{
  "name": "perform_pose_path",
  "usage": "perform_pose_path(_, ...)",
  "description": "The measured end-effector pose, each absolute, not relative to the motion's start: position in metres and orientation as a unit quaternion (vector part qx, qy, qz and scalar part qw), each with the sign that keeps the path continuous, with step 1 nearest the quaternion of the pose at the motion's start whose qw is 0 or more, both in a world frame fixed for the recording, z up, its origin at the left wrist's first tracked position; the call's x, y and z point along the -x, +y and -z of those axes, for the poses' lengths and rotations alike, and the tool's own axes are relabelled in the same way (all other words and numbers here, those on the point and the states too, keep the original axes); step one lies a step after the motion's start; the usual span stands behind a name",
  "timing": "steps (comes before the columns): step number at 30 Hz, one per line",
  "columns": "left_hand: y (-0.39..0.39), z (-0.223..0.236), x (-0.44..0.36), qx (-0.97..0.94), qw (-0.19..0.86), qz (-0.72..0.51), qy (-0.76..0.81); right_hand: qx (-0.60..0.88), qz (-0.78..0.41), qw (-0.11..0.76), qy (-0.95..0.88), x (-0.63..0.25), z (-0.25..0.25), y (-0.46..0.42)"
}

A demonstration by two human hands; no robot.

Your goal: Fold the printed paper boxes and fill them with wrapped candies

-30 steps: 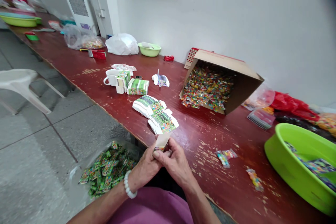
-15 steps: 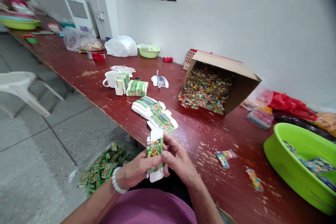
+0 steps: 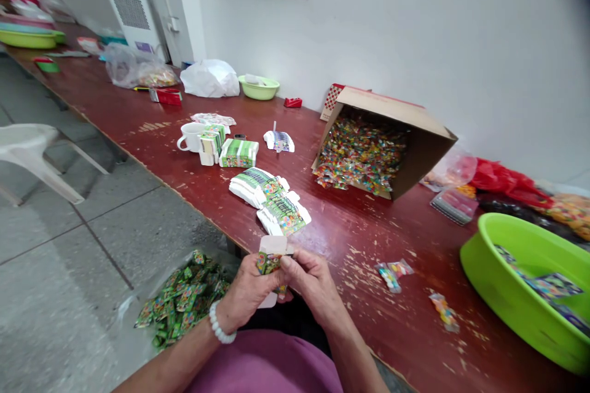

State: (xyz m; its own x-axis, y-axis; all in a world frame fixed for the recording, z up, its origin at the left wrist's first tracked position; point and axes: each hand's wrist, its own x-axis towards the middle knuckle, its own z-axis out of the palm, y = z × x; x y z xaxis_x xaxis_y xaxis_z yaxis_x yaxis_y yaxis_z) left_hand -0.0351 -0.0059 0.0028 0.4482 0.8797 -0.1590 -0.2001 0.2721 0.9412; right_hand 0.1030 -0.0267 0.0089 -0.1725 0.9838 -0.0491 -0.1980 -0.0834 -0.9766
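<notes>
A small green printed carton (image 3: 271, 261) is between my two hands, its white end flaps sticking out at top and bottom. My left hand (image 3: 249, 290), with a white bead bracelet on the wrist, grips its left side. My right hand (image 3: 313, 285) pinches the right side with the thumb across the front; its other fingers are partly hidden behind. Just beyond, flat cartons (image 3: 286, 215) lie fanned out on the red table (image 3: 336, 227). Below on the left, many small green packets (image 3: 184, 298) fill a clear plastic bag.
A tipped cardboard box (image 3: 424, 153) spills wrapped candies (image 3: 359, 153). A green basin (image 3: 507, 295) stands at the right, near loose candy packets (image 3: 394, 274). Carton bundles (image 3: 239, 153) sit by a white mug (image 3: 190, 136). A white plastic stool (image 3: 34, 147) stands at the left.
Both hands have closed further over the carton, which now tilts so that less of its front shows. My left hand has moved slightly up and right.
</notes>
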Motion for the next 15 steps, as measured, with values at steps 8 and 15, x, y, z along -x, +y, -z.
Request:
perform_pose_path(8,-0.004,0.004,0.044,-0.519,0.615,-0.421,0.418,0.497,-0.461,0.536,-0.504,-0.111,0.004,-0.015)
perform_pose_path(15,-0.011,-0.002,0.04,-0.523,0.555,-0.47,0.444,0.484,-0.483,0.601,-0.413,-0.097,0.01,-0.022)
